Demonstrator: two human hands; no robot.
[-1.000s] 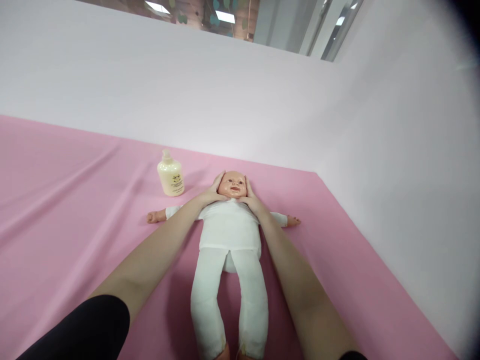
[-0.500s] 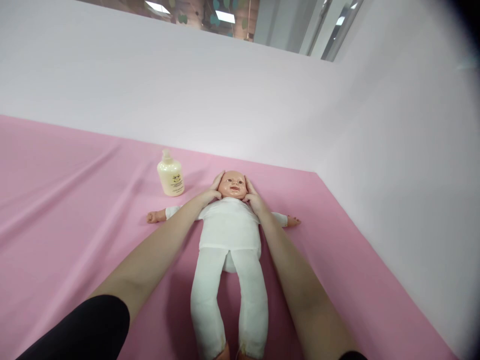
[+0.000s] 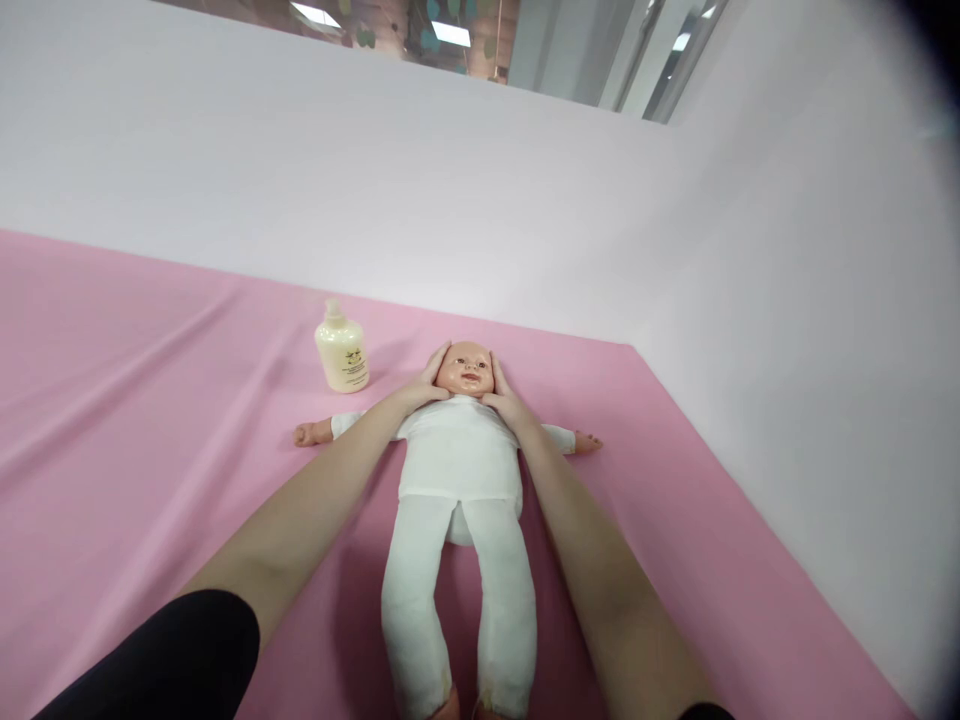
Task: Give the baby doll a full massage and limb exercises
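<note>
Your left hand (image 3: pixel 421 388) and right hand (image 3: pixel 504 398) lie open, palms cupping either side of the head of the baby doll (image 3: pixel 459 470), gripping nothing. The doll lies face up at the middle of the pink sheet (image 3: pixel 150 400), arms spread, legs toward you. A cream pump bottle (image 3: pixel 342 348) stands upright near the doll's head, just beyond your left hand and apart from it. Judged from this pose, keep pressure light and even on both sides, fingertips clear of the eyes, strokes symmetrical.
</note>
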